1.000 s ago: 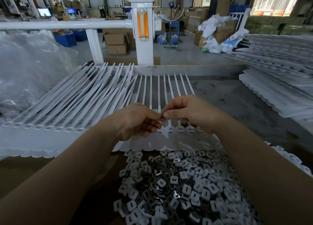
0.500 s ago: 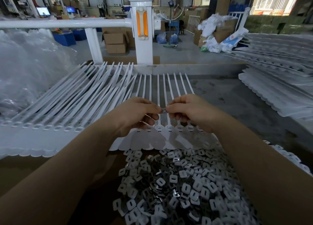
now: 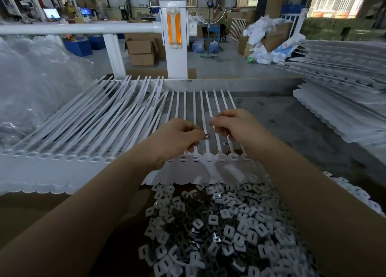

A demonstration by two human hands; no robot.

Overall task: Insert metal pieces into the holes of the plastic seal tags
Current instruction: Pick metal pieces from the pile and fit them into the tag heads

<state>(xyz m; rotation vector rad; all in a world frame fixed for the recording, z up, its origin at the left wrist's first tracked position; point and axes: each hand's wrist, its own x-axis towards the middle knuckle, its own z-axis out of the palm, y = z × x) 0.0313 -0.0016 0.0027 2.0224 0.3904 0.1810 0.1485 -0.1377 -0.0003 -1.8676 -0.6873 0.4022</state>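
A small metal piece [image 3: 207,136] is pinched at the fingertips of the left hand [image 3: 177,140], held just above the strip of white plastic seal tags [image 3: 208,161] lying flat on the table [image 3: 292,130]. The right hand [image 3: 240,126] hovers just beside it, fingers curled with thumb and forefinger drawn together; whether they grip anything cannot be told. A second metal piece [image 3: 225,144] appears to lie among the tag stems under that hand. The step in hand is judged to be the passing or aligning of one piece before insertion. The next move calls for lowering the piece to a tag head and seating it squarely in a slot, those in the row nearest the hands showing dark and open. In the foreground an open cardboard box [image 3: 52,214] holds a loose heap of metal pieces and white plastic squares [image 3: 219,230]. More tags [image 3: 73,130] fan out on the left; further strips [image 3: 344,109] are stacked on the right.
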